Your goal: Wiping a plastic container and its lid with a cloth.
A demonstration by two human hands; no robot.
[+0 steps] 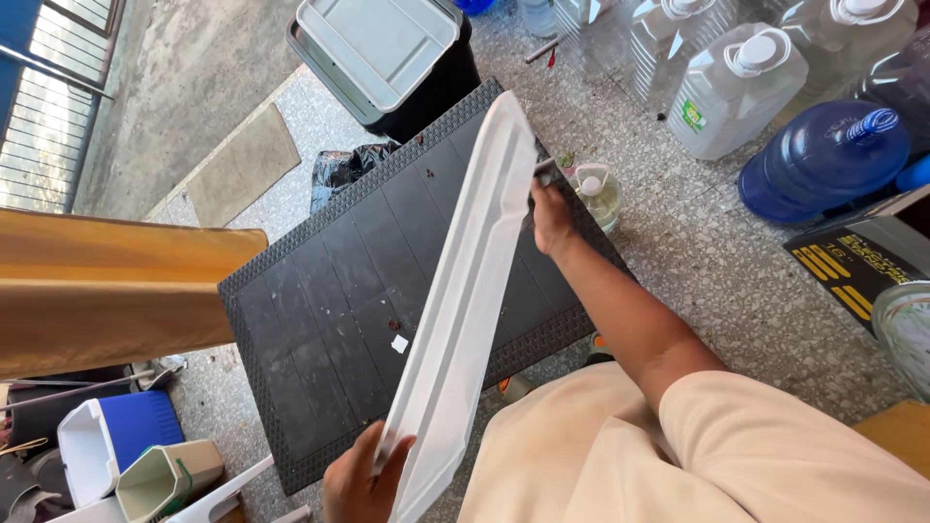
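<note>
At nine o'clock lies a tan roll; at seven o'clock stand a blue and white cooler box and a pale green bin; the left hand, at six o'clock, has its grip closed on the near end of a long white plastic panel, which runs tilted on edge from six towards twelve o'clock above the dark woven-edged table; at eleven o'clock sits a grey lidded bin; the right hand, at one o'clock, presses the panel's far edge, its grip around a small dark tool that is too hidden to tell; clear jugs with a green label stand at one o'clock; a blue water bottle at two; a black box with yellow stripes at three.
</note>
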